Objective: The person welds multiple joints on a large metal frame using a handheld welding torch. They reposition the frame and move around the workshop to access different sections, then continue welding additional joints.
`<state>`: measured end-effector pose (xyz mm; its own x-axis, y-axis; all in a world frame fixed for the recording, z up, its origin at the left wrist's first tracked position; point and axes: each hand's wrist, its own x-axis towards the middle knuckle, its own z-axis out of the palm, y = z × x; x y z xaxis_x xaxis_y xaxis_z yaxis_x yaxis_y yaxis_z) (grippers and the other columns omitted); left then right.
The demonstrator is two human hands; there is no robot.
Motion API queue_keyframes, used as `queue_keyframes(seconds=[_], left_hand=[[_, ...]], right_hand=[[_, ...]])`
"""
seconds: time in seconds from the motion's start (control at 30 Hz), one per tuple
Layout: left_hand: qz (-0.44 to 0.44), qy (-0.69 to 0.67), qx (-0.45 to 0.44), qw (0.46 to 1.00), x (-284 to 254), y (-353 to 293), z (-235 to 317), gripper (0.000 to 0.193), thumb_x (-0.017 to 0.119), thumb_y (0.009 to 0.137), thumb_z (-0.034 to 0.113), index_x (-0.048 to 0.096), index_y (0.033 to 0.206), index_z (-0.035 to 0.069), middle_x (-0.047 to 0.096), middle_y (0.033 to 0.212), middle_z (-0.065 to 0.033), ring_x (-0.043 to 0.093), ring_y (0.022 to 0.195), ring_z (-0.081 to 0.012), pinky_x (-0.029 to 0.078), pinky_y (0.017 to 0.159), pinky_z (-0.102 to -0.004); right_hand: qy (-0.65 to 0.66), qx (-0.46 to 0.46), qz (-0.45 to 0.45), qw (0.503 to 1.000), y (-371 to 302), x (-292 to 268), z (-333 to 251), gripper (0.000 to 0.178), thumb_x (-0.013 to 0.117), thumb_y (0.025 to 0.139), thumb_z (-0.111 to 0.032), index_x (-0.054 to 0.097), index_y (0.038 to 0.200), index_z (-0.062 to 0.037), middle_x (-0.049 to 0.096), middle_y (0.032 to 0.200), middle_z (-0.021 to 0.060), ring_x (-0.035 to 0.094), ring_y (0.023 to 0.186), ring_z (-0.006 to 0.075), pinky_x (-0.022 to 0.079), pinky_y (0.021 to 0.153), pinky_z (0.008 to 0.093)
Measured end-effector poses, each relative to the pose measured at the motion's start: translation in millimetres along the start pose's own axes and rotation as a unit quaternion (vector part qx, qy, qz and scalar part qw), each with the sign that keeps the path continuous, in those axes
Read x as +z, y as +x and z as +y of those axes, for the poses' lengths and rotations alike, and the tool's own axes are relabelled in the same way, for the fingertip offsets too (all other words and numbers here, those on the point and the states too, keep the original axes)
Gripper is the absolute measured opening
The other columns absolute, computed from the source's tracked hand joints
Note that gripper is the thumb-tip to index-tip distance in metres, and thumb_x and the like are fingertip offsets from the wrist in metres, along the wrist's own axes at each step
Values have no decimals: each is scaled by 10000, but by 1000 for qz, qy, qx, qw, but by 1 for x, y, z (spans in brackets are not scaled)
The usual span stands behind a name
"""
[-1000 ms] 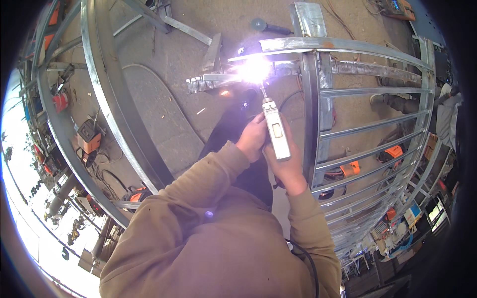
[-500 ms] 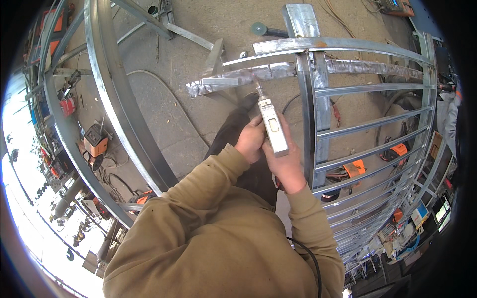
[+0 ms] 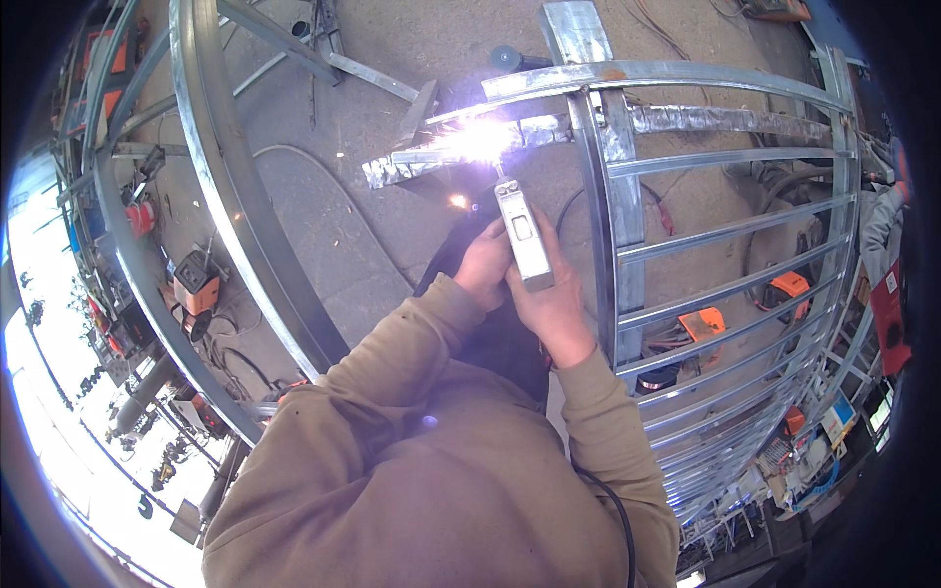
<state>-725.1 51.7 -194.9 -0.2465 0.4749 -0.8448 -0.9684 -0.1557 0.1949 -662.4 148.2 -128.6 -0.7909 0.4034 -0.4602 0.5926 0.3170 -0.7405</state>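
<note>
A silver, box-shaped welding gun (image 3: 523,235) is held in front of me in both hands. My right hand (image 3: 551,302) wraps round its near end, and my left hand (image 3: 484,263) closes on its left side. The thin nozzle points away from me at a bright white-violet arc that throws sparks. The arc sits on a long metal bar with a shiny, wrinkled covering (image 3: 384,174). A short flat metal piece (image 3: 416,156) lies on that bar, its right end lost in the glare.
A galvanised frame with many rungs (image 3: 725,240) stands at my right; a curved steel frame (image 3: 230,186) stands at my left. An angle grinder (image 3: 508,59) lies on the floor beyond. Cables and orange-and-black equipment (image 3: 196,284) lie around. A grey sleeve (image 3: 885,220) shows at far right.
An arc with flying sparks has appeared at the nozzle. The gun and both hands have shifted slightly left. At far right, a red item has come into view below the grey sleeve.
</note>
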Motion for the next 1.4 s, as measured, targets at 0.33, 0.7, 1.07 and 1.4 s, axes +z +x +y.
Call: queue_keyframes(seconds=[0.33,0.7,1.07,1.4], left_hand=[[-1,25,-22,999,5,-7,-1,422,470,1118,204,433,1511,54,644,1287,-89,656,1144,-201,556,987,-372],[0,11,2,1000,8,-9,-19,275,511,1093,133,537,1355,53,674,1211,-97,691,1066,-209,597,919,-390],[-16,45,19,999,3,-23,-18,385,477,1118,251,494,1445,47,640,1302,-80,640,1146,-188,533,961,-345],[-37,-16,12,999,-8,-10,11,548,373,1108,541,555,1367,94,658,1307,-104,616,1191,-238,467,1067,-419]], right_hand=[[9,41,-17,999,-6,-6,-3,775,716,880,-181,374,1568,-279,694,1233,200,674,1133,424,551,934,480],[79,-34,17,996,-21,-9,19,749,679,865,-105,405,1558,-171,627,1378,159,660,1181,383,544,968,437],[143,-64,-32,987,-24,-23,38,750,701,828,-42,440,1530,-16,585,1445,179,636,1264,283,519,1043,377],[131,-30,-41,990,-5,3,32,741,711,845,-52,452,1537,-95,699,1269,142,712,1131,257,570,928,377]])
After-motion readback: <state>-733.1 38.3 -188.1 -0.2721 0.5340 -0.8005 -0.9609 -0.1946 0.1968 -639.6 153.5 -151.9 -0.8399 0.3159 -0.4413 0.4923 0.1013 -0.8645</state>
